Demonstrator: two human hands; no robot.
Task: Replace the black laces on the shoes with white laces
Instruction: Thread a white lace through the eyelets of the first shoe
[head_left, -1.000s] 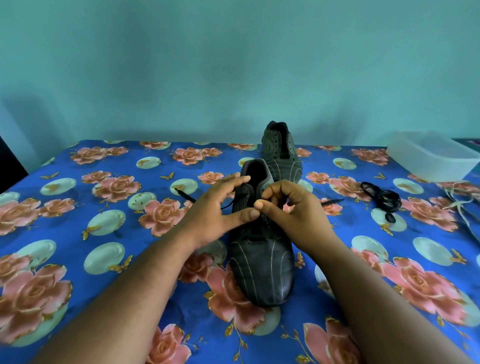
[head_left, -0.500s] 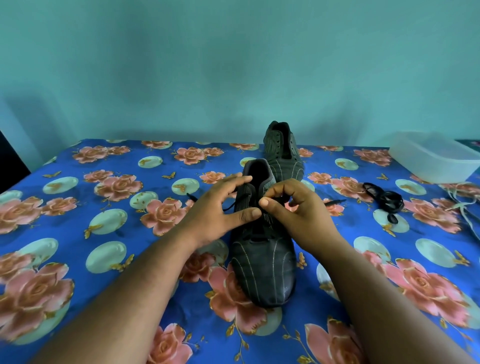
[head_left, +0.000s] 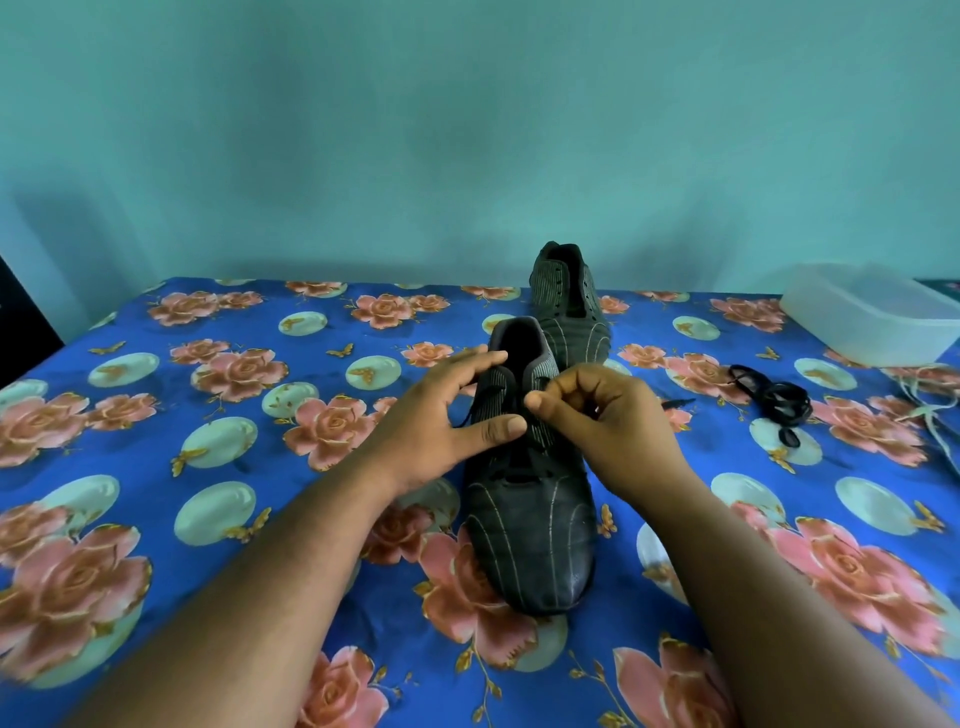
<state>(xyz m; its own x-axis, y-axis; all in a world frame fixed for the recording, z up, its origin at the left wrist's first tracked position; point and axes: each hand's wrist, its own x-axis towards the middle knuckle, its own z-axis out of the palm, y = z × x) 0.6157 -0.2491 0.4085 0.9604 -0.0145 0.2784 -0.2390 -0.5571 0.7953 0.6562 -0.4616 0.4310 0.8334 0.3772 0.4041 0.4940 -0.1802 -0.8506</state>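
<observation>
Near shoe — black lace partly threaded | left hand spread, steadying | right hand pinching lace

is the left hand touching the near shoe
Touching. The head view shows the left hand with its thumb lying on the near shoe and its fingers on the collar.

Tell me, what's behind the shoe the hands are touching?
Behind the near shoe stands a second dark shoe with empty lace holes. Its toe is hidden by the near shoe's heel. Past it is only the cloth and the wall.
</observation>
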